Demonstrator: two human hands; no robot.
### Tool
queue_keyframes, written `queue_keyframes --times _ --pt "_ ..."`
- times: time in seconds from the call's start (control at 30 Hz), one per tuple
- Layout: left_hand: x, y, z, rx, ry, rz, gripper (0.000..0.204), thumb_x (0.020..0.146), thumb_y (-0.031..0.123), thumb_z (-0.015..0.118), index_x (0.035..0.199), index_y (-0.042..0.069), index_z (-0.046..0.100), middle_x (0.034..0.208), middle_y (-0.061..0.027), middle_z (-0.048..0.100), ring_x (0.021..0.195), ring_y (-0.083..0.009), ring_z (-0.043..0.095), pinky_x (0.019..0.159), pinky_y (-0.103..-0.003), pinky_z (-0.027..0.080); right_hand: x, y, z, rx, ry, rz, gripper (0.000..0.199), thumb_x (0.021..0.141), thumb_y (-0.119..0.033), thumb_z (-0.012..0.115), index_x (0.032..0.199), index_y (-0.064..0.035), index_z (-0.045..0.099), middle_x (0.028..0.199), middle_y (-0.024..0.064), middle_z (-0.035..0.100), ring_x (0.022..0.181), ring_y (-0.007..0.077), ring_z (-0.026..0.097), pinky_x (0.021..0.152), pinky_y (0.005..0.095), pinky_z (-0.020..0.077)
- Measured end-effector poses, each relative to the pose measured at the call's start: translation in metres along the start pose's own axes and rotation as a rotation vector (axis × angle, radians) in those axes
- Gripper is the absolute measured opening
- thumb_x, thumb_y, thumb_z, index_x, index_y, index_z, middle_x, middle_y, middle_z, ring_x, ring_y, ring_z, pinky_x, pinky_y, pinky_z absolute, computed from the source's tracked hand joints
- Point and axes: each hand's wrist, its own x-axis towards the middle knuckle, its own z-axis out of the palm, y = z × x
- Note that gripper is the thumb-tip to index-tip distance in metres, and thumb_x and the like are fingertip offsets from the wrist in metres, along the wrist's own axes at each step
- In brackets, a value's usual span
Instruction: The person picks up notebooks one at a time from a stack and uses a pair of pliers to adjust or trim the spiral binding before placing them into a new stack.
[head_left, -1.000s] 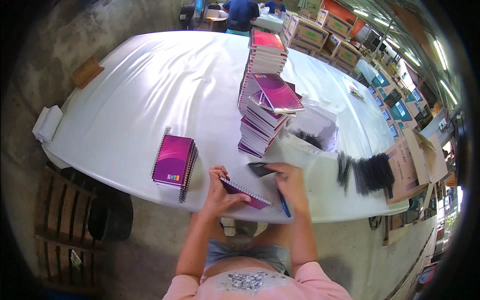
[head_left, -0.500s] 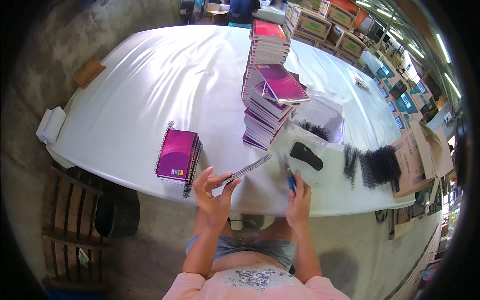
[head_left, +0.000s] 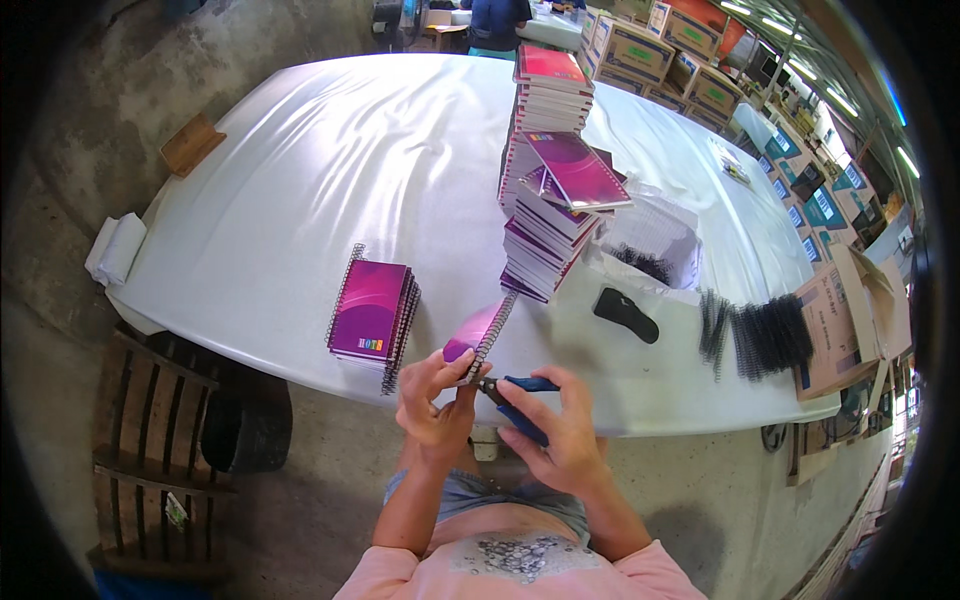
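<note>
My left hand (head_left: 432,398) holds a magenta spiral notebook (head_left: 478,331) tilted up on edge over the near table edge, its wire spine facing right. Blue-handled pliers (head_left: 515,392) are gripped in my right hand (head_left: 558,432), their jaws at the lower end of the wire spine. To the left lies a small stack of finished magenta notebooks (head_left: 371,312). A tall leaning pile of notebooks (head_left: 548,215) rises just beyond my hands.
A white-covered table (head_left: 330,170) fills the middle. A black tool (head_left: 626,313) and bundles of black wire coils (head_left: 765,335) lie at the right, with a clear bag (head_left: 655,240) behind. Cardboard boxes (head_left: 840,320) line the right; a wooden pallet (head_left: 140,460) stands lower left.
My left hand raised the notebook from flat to up on edge. My right hand picked up the blue pliers and brought them to the spine's end.
</note>
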Motion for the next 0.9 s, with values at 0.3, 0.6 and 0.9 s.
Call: queue_keyframes --times 0.3,0.6,0.9 --pt "-0.01 -0.002 -0.007 0.082 -0.052 0.067 0.056 0.065 -0.011 0.077 0.11 0.004 0.048 0.086 -0.0082 0.07 0.079 -0.0195 0.059 0.064 -0.028 0.05 -0.026 0.016 0.01 1.219 -0.374 0.645 0.051 0.089 -0.03 0.061 0.134 -0.0131 0.048 0.115 0.0166 0.052 0.104 0.0275 0.052 0.091 0.0429 0.0396" --pt "0.021 0.0 -0.019 -0.332 0.407 -0.409 0.06 0.084 -0.001 0.065 0.135 0.003 0.034 0.11 -0.0128 0.062 0.083 -0.0123 0.058 0.072 -0.02 0.046 -0.019 0.067 0.007 -0.597 -0.319 0.582 0.059 0.082 -0.039 0.066 0.135 -0.0209 0.047 0.134 0.0168 0.042 0.119 0.0382 0.042 0.103 0.0567 0.0251" --pt "0.049 0.009 -0.066 -0.416 0.085 -0.448 0.07 0.09 0.009 0.061 0.146 0.006 0.02 0.12 -0.0154 0.059 0.09 -0.0116 0.058 0.08 -0.024 0.043 0.122 -0.031 0.018 0.245 -0.323 -0.176 0.078 0.077 -0.015 0.073 0.143 -0.0159 0.033 0.126 0.0154 0.049 0.103 0.0279 0.055 0.087 0.0395 0.0416"
